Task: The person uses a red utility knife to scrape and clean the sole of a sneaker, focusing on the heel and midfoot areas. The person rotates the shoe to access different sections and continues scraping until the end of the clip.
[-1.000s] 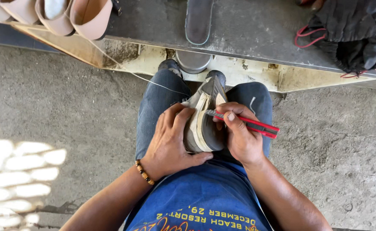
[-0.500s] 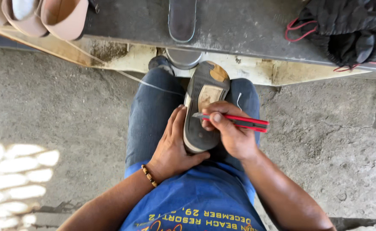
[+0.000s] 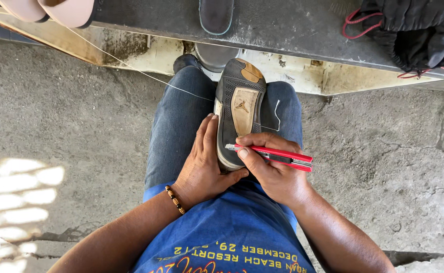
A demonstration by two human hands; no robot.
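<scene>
A dark sneaker [image 3: 239, 108] lies sole-up on my lap, its grey sole with a tan inset facing me. My left hand [image 3: 204, 162] cups the shoe's left side near the heel end. My right hand [image 3: 272, 169] grips a red utility knife [image 3: 275, 155], blade tip touching the sole's edge close to my left thumb. A thin white thread [image 3: 141, 73] runs from the shoe up to the left, and a short loose end curls on my right knee.
A dark bench edge [image 3: 293, 30] runs across the top with another shoe sole [image 3: 216, 15] on it, beige sandals [image 3: 55, 9] at the left and a black bag with red cord [image 3: 409, 30] at the right. Rough concrete floor [image 3: 65, 116] lies on both sides of my legs.
The shoe has been turned from lying on its side to sole-up. The knife has come down onto the sole's near edge. My left hand shifted to the shoe's side.
</scene>
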